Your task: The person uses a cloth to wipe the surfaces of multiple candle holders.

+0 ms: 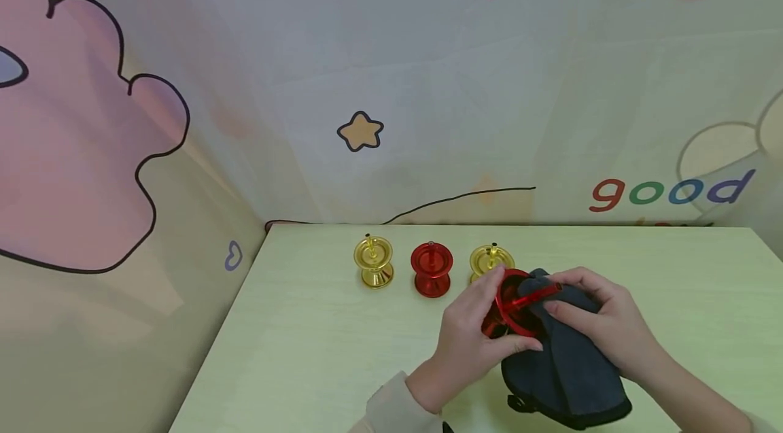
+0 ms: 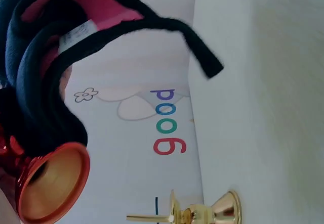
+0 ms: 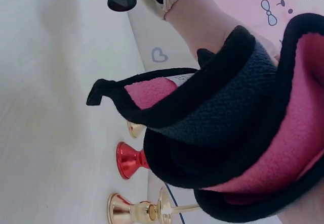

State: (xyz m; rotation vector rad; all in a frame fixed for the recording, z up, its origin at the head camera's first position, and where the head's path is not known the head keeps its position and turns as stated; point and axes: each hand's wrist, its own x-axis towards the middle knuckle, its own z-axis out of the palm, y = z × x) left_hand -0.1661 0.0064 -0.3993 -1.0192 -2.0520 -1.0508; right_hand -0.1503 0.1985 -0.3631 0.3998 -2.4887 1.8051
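Observation:
In the head view, my left hand (image 1: 467, 331) grips a tilted red candle holder (image 1: 506, 310) by its cup, with its spike pointing up to the right. My right hand (image 1: 620, 324) pinches a dark blue cloth (image 1: 571, 368) against the holder's dish; the cloth hangs below. In the left wrist view, the round base of the red candle holder (image 2: 54, 186) faces the camera beside the cloth (image 2: 30, 75). The right wrist view shows the folded cloth (image 3: 223, 118) with its pink inner side, black edging and a label; it hides the held holder there.
Across the back of the pale table (image 1: 293, 365) stand a gold candle holder (image 1: 374, 263), a red one (image 1: 431, 270) and another gold one (image 1: 489, 260), partly covered by my left hand. A printed backdrop (image 1: 416, 79) rises behind the table edge.

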